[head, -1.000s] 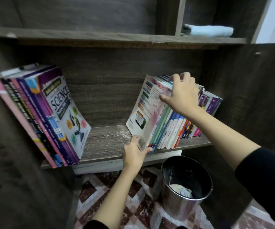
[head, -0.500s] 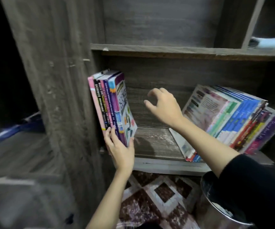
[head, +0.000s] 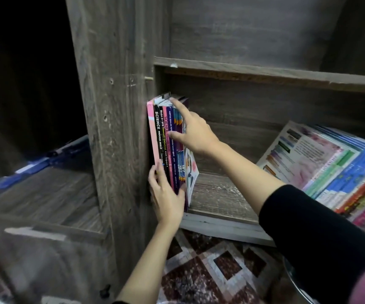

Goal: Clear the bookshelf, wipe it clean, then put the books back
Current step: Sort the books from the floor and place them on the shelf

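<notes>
A small row of books [head: 163,141] stands upright against the left wall of the wooden bookshelf [head: 219,194]. My left hand [head: 166,196] lies against the lower spines with straight fingers and the thumb on the outer cover. My right hand [head: 190,130] reaches across, its index finger on the top edge of the books and its thumb on a spine. A second, larger group of books [head: 335,165] leans to the left at the right end of the same shelf.
The bookshelf's thick side panel [head: 115,128] rises at left. Beyond it lies a low wooden surface [head: 45,194] with blue items at its back. A patterned red and white floor [head: 210,270] lies below the shelf. A metal bin's rim [head: 295,284] shows at bottom right.
My right hand moved from mid-air onto the top of the left books. The books now stand straighter against the side wall. The view shifted further left.
</notes>
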